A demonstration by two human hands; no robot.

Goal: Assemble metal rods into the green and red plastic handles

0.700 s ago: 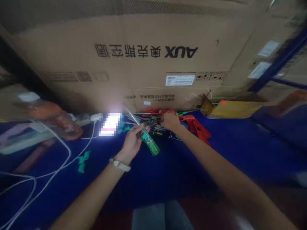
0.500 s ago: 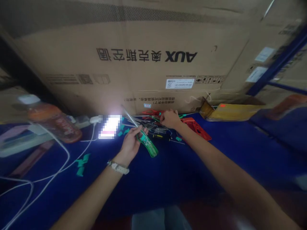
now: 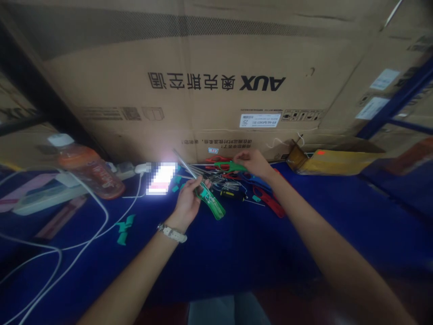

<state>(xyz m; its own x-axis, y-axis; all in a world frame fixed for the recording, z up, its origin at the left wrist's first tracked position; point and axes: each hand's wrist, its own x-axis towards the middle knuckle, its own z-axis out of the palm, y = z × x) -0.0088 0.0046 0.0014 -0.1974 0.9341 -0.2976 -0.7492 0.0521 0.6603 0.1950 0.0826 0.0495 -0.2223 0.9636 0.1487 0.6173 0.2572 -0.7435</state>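
My left hand (image 3: 189,198) is closed around an opened stick lighter (image 3: 214,208). Its long metal tube points up and away, and inner parts show in the translucent green handle. Further off, my right hand (image 3: 254,163) bends its fingers onto a green lighter handle shell (image 3: 227,167), pinching it near one end; the fingertips are partly hidden. Between the hands lies a pile of metal lighter tubes and small parts (image 3: 232,186). Beside it are a black and yellow tool (image 3: 227,194) and a red handle shell (image 3: 272,203), with blue pieces under my right wrist.
A large cardboard box (image 3: 203,54) walls off the back. Leftward are a drink bottle (image 3: 91,169), a lit phone (image 3: 161,178), white cables (image 3: 101,210) and teal plastic pieces (image 3: 126,229). An open yellow carton (image 3: 341,162) stands at right on the blue table surface (image 3: 237,257).
My right hand has drawn slightly back from the pile, and the green shell now shows at its fingers. Red shells near my right wrist have shifted. My left hand keeps its hold.
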